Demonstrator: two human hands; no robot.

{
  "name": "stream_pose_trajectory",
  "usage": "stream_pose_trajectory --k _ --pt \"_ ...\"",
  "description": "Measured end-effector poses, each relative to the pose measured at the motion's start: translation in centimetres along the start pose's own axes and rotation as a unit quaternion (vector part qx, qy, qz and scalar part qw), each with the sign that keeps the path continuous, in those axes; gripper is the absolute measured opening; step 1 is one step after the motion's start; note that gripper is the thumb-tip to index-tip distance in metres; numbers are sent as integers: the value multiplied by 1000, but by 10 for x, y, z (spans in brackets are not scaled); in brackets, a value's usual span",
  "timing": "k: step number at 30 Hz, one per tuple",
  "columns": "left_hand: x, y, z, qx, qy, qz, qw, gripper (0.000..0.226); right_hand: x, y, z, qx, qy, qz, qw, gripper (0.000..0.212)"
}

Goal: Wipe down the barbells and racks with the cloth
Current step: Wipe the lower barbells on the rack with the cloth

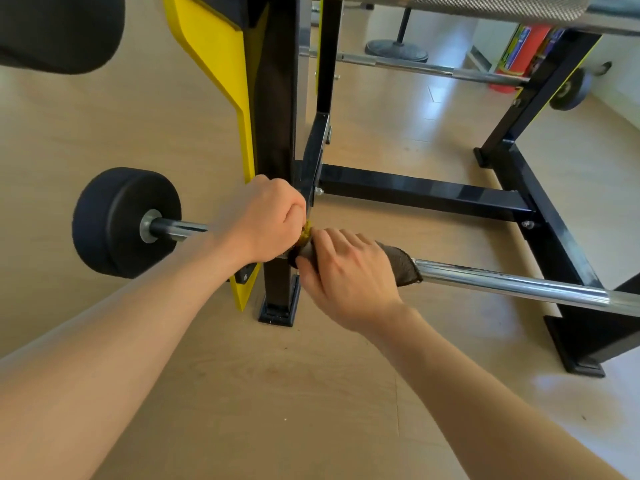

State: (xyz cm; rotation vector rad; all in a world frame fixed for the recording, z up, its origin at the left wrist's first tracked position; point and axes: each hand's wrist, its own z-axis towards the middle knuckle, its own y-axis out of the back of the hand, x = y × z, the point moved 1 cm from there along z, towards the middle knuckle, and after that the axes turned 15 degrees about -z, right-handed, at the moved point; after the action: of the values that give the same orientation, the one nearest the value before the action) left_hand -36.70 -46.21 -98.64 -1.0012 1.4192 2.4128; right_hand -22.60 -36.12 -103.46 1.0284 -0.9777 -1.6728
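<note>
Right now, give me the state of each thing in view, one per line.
Bar, lying low, past the rack post.
Plate, on the bar's end.
Cloth, wrapped round the bar.
Right grip, curled round the cloth.
Left grip, fisted beside the cloth; contents hidden.
Rack, standing upright.
</note>
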Motion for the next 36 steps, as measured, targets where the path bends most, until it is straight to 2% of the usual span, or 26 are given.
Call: stream_pose_trajectory --k 3,5,9,12,14,16,19,22,24,25,27,28,29,31,36 --pt "0 13 -7 -62 -76 33 995 42 21 -3 -2 -14 44 1 999 59" --pt "6 22 -14 -112 -98 62 987 43 36 -9 1 -27 76 -35 996 58" --pt "30 31 -30 -180 -59 91 978 45 44 -13 20 -23 46 -98 994 41" --pt "40 28 -37 -178 -25 90 980 44 41 -2 37 -1 64 -135 989 39" --pt "40 25 -37 -173 -1 76 982 45 39 3 45 38 88 -105 990 29" --pt "38 25 -36 -172 25 63 983 49 35 10 53 66 51 -55 995 21" --pt "34 25 -38 -175 35 66 982 51 22 20 62 162 -77 32 983 21" --pt "27 25 -41 -174 16 62 983 51 10 16 57 218 -159 33 962 25" --pt "26 26 -39 -173 12 56 983 52 8 9 49 156 -228 71 959 33" --pt "26 25 -38 -174 11 52 983 52 9 6 43 80 -253 107 958 35" --pt "25 22 -35 -178 9 43 983 52 14 -1 31 -76 -194 112 972 28" --pt "24 20 -34 -181 7 38 983 51 17 -3 24 -114 -134 93 980 24" --pt "23 19 -33 -184 6 34 982 51 19 -7 19 -121 -71 72 988 24" --pt "24 18 -32 -192 7 29 981 50 20 -11 10 -80 15 23 996 33" --pt "28 19 -31 -205 17 23 978 43 20 -15 21 -43 109 -96 989 48"
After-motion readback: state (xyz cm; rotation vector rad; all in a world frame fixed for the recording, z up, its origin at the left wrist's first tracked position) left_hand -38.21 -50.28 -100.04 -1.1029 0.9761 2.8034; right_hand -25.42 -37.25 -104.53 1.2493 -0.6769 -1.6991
